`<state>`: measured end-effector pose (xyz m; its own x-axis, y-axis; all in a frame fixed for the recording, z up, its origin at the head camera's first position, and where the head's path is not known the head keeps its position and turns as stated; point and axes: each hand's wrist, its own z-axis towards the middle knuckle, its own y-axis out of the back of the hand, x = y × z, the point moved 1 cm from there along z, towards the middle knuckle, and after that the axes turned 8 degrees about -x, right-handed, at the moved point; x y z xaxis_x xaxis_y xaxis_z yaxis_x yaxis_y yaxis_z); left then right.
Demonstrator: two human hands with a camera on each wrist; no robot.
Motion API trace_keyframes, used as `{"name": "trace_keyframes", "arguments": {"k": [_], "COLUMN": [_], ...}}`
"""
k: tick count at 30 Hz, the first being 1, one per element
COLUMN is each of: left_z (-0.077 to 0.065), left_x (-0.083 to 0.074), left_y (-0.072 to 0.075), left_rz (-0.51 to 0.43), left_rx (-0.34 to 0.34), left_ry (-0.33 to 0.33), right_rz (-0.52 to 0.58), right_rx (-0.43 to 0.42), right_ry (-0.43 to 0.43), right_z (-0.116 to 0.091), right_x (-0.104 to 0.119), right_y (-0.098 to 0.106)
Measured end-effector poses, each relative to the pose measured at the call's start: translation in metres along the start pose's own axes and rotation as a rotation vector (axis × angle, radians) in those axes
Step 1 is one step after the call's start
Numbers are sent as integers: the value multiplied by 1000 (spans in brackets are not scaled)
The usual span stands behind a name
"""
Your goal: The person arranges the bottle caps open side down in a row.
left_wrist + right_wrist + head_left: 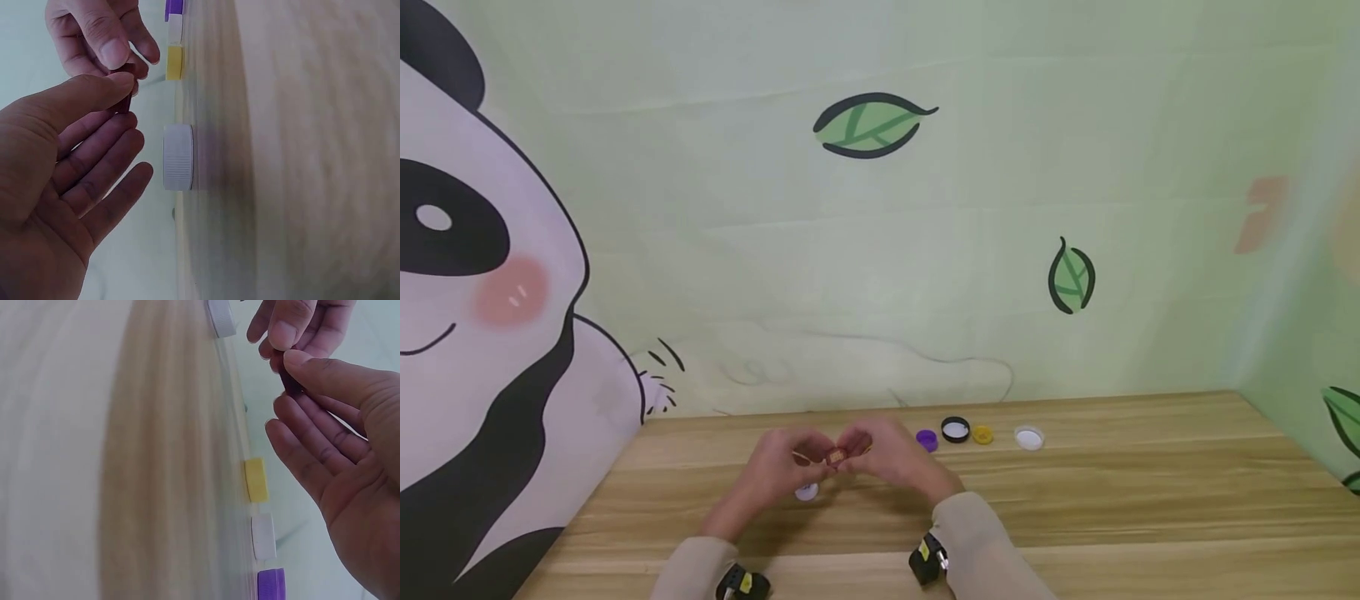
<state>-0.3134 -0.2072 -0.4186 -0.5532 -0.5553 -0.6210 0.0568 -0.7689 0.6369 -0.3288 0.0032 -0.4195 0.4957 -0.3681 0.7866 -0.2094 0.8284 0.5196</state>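
Both hands meet in the air above the table, with a small dark red piece [837, 456] between their fingertips. Pale gold print shows on its face in the head view; the wrist views show it edge-on, thin and dark. My left hand [775, 467] pinches one side with thumb and index finger, its other fingers spread loosely. The right hand [891, 457] pinches the opposite side. Below the left hand lies a white ribbed bottle cap [178, 157] on the table. Fingers cover part of the red piece.
Along the back of the wooden table [1120, 492] stand a purple cap [927, 440], a black-rimmed lid [956, 429], a yellow cap [982, 434] and a whitish lid [1029, 437]. Another yellow cap [256, 480] and a white cap [264, 536] show in the right wrist view.
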Motion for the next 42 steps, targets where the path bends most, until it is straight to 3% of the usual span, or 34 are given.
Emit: {"name": "trace_keyframes", "arguments": {"k": [7, 18, 31, 42], "left_z": [-2, -3, -6, -8], "left_x": [3, 5, 4, 4], "left_y": [2, 0, 1, 2], "left_rz": [-55, -6, 29, 52], "left_rx": [52, 95, 161, 177], "left_ry": [12, 73, 91, 92], "right_rz": [35, 30, 17, -15], "right_rx": [31, 64, 105, 118], "right_ry": [-13, -30, -91, -85], "right_z": [-1, -2, -4, -5], "right_x": [-1, 0, 0, 0], "right_y": [-3, -5, -7, -9]}}
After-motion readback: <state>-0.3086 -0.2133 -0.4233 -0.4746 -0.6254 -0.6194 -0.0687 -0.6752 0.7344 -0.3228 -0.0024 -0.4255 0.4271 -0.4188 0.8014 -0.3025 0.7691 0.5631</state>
